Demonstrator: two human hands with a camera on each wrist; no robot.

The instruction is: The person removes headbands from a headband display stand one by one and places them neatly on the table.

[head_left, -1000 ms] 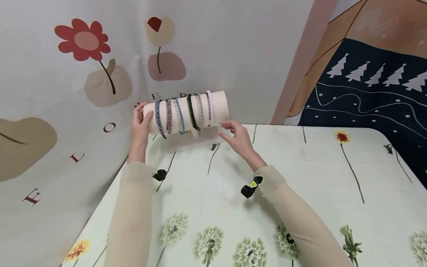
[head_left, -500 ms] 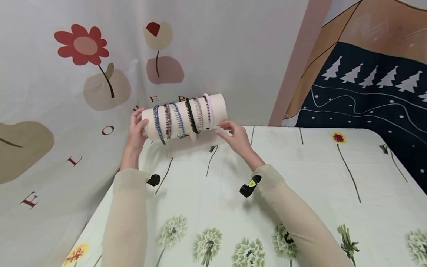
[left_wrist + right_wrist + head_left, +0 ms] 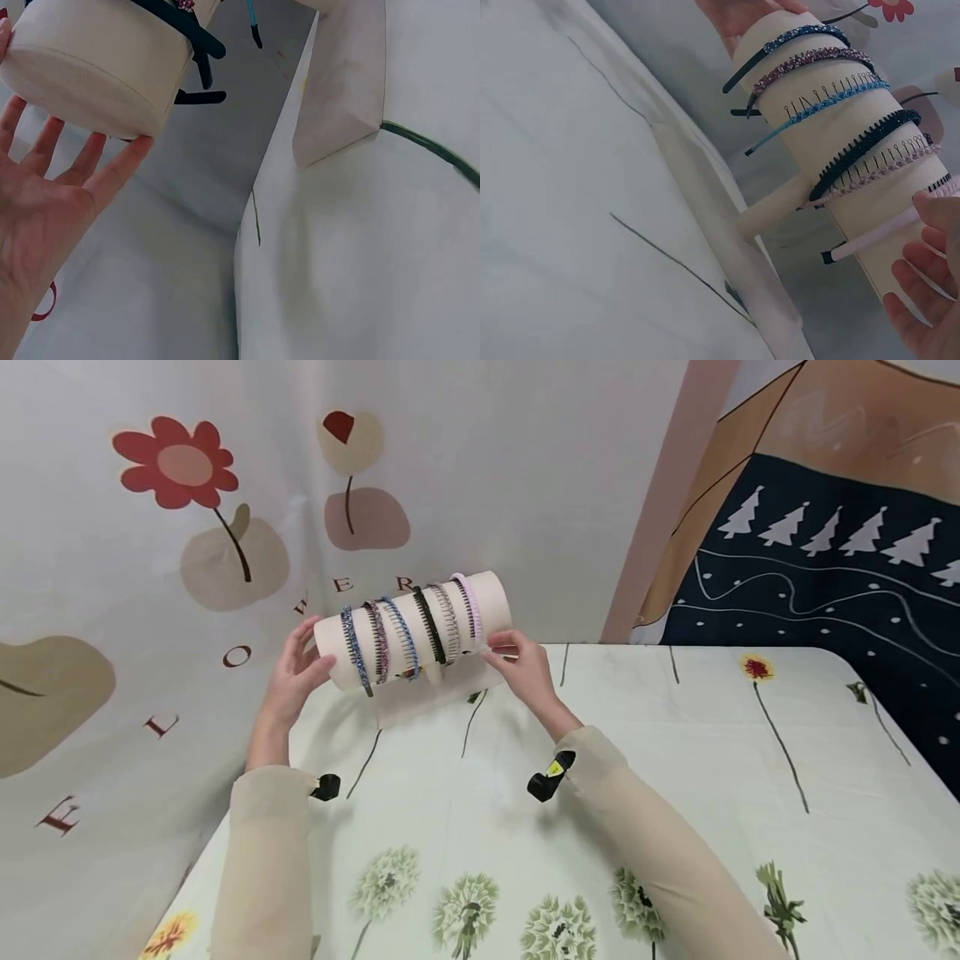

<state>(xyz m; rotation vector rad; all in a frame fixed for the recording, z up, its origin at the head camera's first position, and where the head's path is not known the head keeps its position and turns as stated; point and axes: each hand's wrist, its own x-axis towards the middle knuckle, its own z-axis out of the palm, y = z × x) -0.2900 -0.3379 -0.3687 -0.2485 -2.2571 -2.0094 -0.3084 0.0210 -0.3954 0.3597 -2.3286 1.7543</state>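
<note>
Left hand (image 3: 288, 681) is spread pretty wide, fingers fairly straight, touching the left end of a cream roll (image 3: 415, 625) rather than wrapping it. The roll sits on a stand (image 3: 433, 674) on the table (image 3: 615, 718), near the wall cloth (image 3: 517, 485). Its long axis runs left to right, right end higher in the head view, with six headbands looped around it. Right hand (image 3: 525, 668) is at the lilac headband (image 3: 471, 597), loosely bent; can't really tell if it's pinching.
</note>
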